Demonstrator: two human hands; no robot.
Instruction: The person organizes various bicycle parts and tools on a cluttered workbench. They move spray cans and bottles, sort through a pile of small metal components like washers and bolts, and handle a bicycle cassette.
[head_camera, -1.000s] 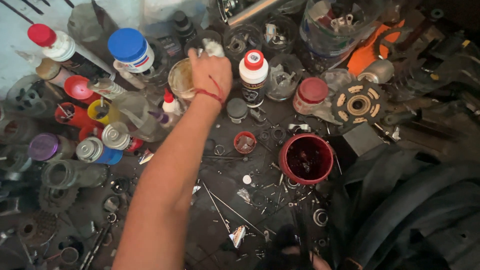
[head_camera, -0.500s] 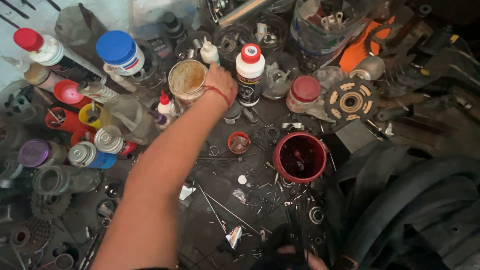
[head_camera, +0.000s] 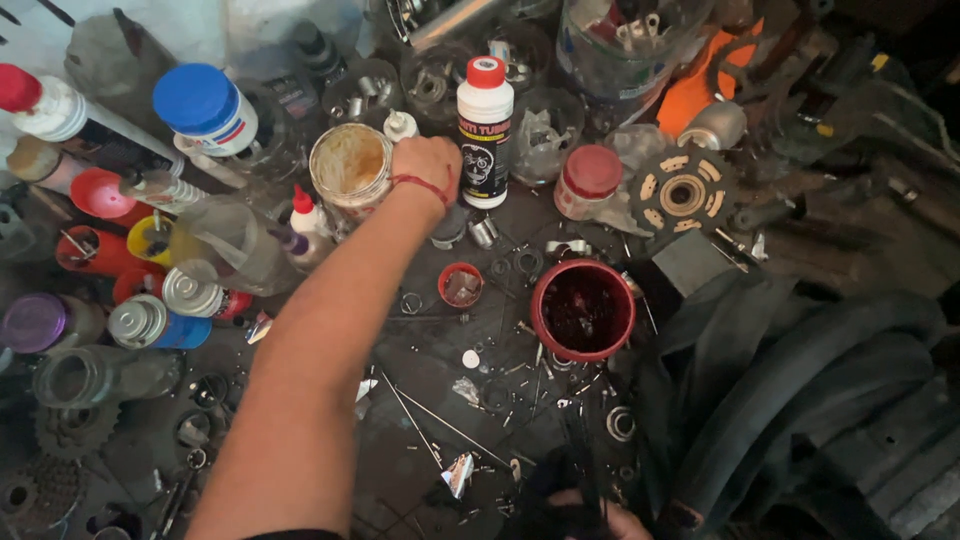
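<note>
My left hand (head_camera: 425, 165), with a red thread around the wrist, reaches across the cluttered bench, knuckles up and fingers curled under. It rests against the right rim of an open round tin (head_camera: 350, 165) with brownish residue. A small white dropper bottle (head_camera: 400, 124) stands just beyond it, and a white bottle with a red cap (head_camera: 485, 130) just to its right. The curled fingers hide whatever they may hold. My right hand (head_camera: 600, 520) shows only at the bottom edge, closed around a dark thin object (head_camera: 578, 455) that sticks up from it.
A red cup (head_camera: 583, 310) and a small red cap (head_camera: 461, 284) sit mid-bench among loose washers, springs and thin rods. Spray cans, jars and bottles crowd the left (head_camera: 205, 110). A black sprocket (head_camera: 683, 190) and rubber tyres (head_camera: 800, 400) lie on the right.
My left hand has drawn back a little toward me, from beside the small white dropper bottle to the tin's rim. The right hand has stayed at the bottom edge.
</note>
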